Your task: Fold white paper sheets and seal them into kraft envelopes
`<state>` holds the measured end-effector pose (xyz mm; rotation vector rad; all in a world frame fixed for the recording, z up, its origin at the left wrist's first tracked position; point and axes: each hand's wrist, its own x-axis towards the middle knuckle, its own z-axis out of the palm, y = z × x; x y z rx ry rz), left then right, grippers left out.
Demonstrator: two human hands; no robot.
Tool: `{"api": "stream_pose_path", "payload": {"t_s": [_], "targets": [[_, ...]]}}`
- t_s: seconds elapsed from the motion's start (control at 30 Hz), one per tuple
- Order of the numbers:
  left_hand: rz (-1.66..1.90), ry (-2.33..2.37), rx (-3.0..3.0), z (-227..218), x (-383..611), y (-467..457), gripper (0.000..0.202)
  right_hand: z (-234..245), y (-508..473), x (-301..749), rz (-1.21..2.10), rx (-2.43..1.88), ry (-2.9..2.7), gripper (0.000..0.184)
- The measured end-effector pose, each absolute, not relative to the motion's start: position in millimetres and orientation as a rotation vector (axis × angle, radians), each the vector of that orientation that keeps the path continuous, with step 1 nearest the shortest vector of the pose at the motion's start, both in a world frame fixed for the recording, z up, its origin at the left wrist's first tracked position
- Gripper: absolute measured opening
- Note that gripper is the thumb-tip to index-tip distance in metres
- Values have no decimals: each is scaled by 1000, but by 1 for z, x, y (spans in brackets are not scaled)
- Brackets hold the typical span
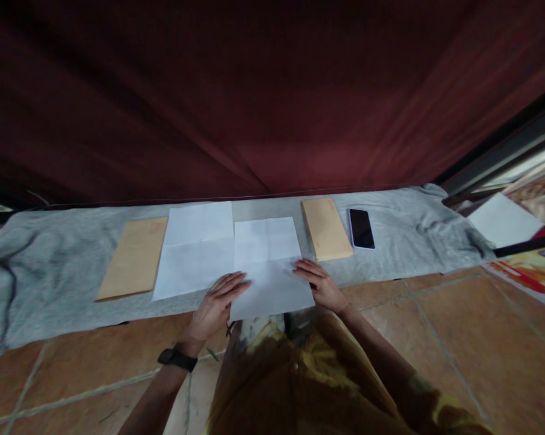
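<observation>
A white sheet of paper (270, 266) with fold creases lies before me, its near end reaching past the cloth's front edge toward my lap. My left hand (220, 300) grips its left edge, fingers over the top. At the right edge, my right hand (321, 286) holds the same sheet, fingertips on its surface and thumb hidden. A second creased paper sheet (195, 248) rests flat just to the left. Beyond that is a brown envelope (134, 257). To the right of the held sheet sits a stack of brown envelopes (327, 229).
A phone (361, 229) with a dark screen lies right of the envelope stack. Grey cloth (412, 226) covers the long narrow surface. Dark red fabric (272, 109) hangs behind it. Tiled floor (490, 338) shows in front, with colourful printed packaging (538, 272) at far right.
</observation>
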<state>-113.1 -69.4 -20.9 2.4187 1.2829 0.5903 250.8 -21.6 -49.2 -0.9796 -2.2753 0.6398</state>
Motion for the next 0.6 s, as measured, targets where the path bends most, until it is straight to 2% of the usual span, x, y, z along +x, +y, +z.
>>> {"api": "stream_pose_path", "payload": {"t_s": [0.13,0.3,0.37,0.47,0.6], "targets": [[508,1192,2351,-15,-116,-64,62,-49,-27,257,655,-962,-2350,56],[681,1315,1952,-17,-116,-56,25,-43,-23,248,703,-1045,-2142,25],[757,1448,1754,-18,-112,-53,28,-41,-20,240,728,-1128,-2055,19],[830,1629,1565,-16,-101,-45,41,-39,-14,227,712,-1352,-1936,24],[933,1772,1560,-7,-84,-31,46,-35,-1,211,720,-1524,-1826,31]]}}
